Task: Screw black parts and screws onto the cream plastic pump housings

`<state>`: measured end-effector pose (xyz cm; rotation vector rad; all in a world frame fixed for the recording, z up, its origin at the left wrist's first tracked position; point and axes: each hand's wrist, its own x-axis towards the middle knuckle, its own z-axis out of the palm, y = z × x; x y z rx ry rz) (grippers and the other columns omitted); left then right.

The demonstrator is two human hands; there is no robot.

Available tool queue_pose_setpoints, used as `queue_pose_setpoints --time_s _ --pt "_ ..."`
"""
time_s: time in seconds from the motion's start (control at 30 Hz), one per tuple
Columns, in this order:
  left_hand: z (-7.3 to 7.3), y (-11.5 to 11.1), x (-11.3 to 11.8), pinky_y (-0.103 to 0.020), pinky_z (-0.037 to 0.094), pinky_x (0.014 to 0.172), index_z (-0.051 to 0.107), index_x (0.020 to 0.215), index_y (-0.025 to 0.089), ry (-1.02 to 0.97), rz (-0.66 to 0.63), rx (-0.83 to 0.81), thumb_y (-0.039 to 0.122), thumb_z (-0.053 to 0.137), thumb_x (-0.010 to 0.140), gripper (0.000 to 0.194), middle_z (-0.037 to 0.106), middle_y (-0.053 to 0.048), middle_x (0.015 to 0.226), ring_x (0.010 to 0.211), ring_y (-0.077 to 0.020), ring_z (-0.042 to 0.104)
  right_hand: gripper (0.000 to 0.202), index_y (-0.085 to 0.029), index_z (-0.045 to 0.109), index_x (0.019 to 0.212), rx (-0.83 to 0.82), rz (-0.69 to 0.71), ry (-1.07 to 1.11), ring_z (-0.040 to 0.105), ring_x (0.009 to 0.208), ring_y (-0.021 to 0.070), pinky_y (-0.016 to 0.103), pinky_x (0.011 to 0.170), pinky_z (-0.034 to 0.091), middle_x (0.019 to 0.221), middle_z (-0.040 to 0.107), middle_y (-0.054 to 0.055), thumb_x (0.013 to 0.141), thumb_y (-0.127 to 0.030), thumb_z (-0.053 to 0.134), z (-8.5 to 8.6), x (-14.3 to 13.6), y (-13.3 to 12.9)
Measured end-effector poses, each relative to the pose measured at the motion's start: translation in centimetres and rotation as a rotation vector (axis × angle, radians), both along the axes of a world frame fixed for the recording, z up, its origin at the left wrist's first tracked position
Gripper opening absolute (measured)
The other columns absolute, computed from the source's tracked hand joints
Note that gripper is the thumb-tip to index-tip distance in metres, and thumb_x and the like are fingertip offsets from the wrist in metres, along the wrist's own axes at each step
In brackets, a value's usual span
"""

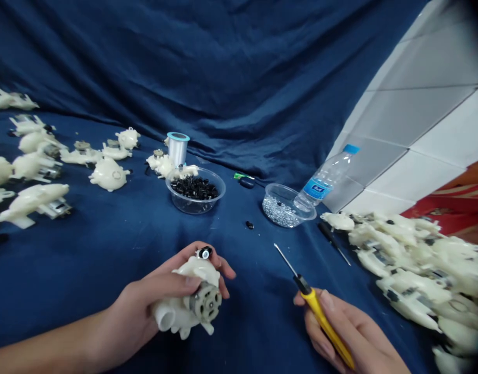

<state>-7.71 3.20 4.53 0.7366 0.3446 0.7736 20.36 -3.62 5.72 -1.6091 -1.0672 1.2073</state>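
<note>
My left hand (145, 301) is wrapped round a cream plastic part (197, 268) with a round grey metal piece (207, 301) on its side and a small black fitting (205, 253) at its top. My right hand (340, 332) grips a yellow-handled screwdriver (320, 317), its thin tip pointing up and to the left, apart from the plastic part. Beyond both hands, a small black piece (249, 225) lies on the blue cloth (239, 259).
A clear bowl of black pieces (195, 188) and a bowl of small metal pieces (280, 212) stand ahead. A bottle (324, 179) leans in the latter. Cream parts lie left (110, 174) and right (413, 285), with a dark screwdriver (334, 241) and a thread spool (178, 149).
</note>
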Motion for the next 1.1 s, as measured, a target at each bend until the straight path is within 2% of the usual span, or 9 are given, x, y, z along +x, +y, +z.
queue_pose_setpoints --time_s 0.13,0.2,0.27,0.37,0.47,0.63,0.77,0.97,1.1 --pt "0.1 0.6 -0.2 -0.033 0.055 0.079 0.056 0.131 0.015 0.124 -0.022 -0.06 0.03 0.06 0.091 0.043 0.07 -0.012 0.102 0.084 -0.0226 0.068 0.06 -0.018 0.051 0.064 -0.016 -0.015 0.044 0.027 0.049 0.0091 0.023 0.05 0.026 0.053 0.038 -0.006 0.083 -0.076 0.056 0.2 -0.7 0.2" --pt "0.4 0.7 -0.1 -0.037 0.055 0.084 0.05 0.14 0.011 0.155 -0.017 -0.101 0.026 0.061 0.09 0.053 0.072 -0.016 0.106 0.088 -0.0267 0.07 0.062 -0.02 0.045 0.062 0.018 -0.009 0.027 0.028 0.049 0.0098 0.024 0.05 0.025 0.053 0.038 -0.005 0.085 -0.078 0.05 0.3 -0.9 0.3" --pt "0.6 0.7 0.0 -0.04 0.057 0.079 0.046 0.142 0.005 0.149 0.03 -0.16 0.022 0.06 0.091 0.056 0.071 -0.021 0.111 0.097 -0.0321 0.07 0.063 -0.02 0.044 0.061 0.075 0.016 -0.031 0.031 0.05 0.0103 0.025 0.05 0.026 0.054 0.04 -0.004 0.086 -0.078 0.046 0.2 -0.9 0.3" --pt "0.7 0.6 0.3 -0.039 0.058 0.068 0.045 0.139 0.003 0.126 0.089 -0.185 0.023 0.057 0.094 0.05 0.07 -0.023 0.111 0.105 -0.0372 0.068 0.062 -0.018 0.051 0.061 0.133 0.034 -0.095 0.037 0.051 0.0094 0.024 0.051 0.028 0.057 0.046 -0.003 0.085 -0.074 0.054 0.2 -1.2 0.3" --pt "0.7 0.4 0.5 -0.038 0.059 0.066 0.049 0.133 0.004 0.114 0.08 -0.13 0.022 0.054 0.096 0.041 0.071 -0.022 0.107 0.101 -0.0368 0.069 0.055 -0.016 0.056 0.066 0.173 0.035 -0.093 0.042 0.05 0.0089 0.023 0.051 0.033 0.055 0.05 -0.003 0.084 -0.068 0.064 0.5 -2.3 0.5" --pt "0.6 0.1 0.6 -0.038 0.059 0.064 0.055 0.126 0.005 0.118 0.079 -0.053 0.02 0.055 0.095 0.034 0.071 -0.022 0.11 0.096 -0.0339 0.07 0.045 -0.02 0.051 0.072 0.292 0.057 0.018 0.058 0.06 0.0129 0.025 0.053 0.046 0.072 0.06 -0.001 0.077 -0.056 0.077 1.1 -5.5 2.0" --pt "0.7 -0.1 0.6 -0.039 0.06 0.064 0.059 0.126 0.007 0.138 0.089 -0.018 0.022 0.052 0.097 0.033 0.071 -0.019 0.108 0.093 -0.0322 0.069 0.037 -0.02 0.051 0.073 0.375 0.082 0.077 0.064 0.071 0.0147 0.026 0.062 0.052 0.082 0.063 0.001 0.078 -0.045 0.078 0.6 -7.2 2.7" --pt "1.3 -0.2 0.7 -0.035 0.06 0.058 0.069 0.112 0.011 0.21 0.119 -0.009 0.033 0.056 0.098 0.029 0.072 -0.015 0.103 0.094 -0.0332 0.07 0.032 -0.019 0.054 0.075 0.389 0.082 0.089 0.062 0.067 0.0126 0.024 0.057 0.05 0.082 0.062 0.001 0.081 -0.041 0.076 -0.2 -6.5 2.0" --pt "1.3 -0.2 0.8 -0.033 0.06 0.055 0.073 0.103 0.01 0.272 0.127 -0.016 0.035 0.06 0.096 0.029 0.072 -0.015 0.1 0.091 -0.0312 0.07 0.034 -0.02 0.048 0.072 0.357 0.093 0.106 0.062 0.064 0.0124 0.024 0.055 0.049 0.083 0.063 0.0 0.079 -0.038 0.076 -0.3 -6.4 1.5"
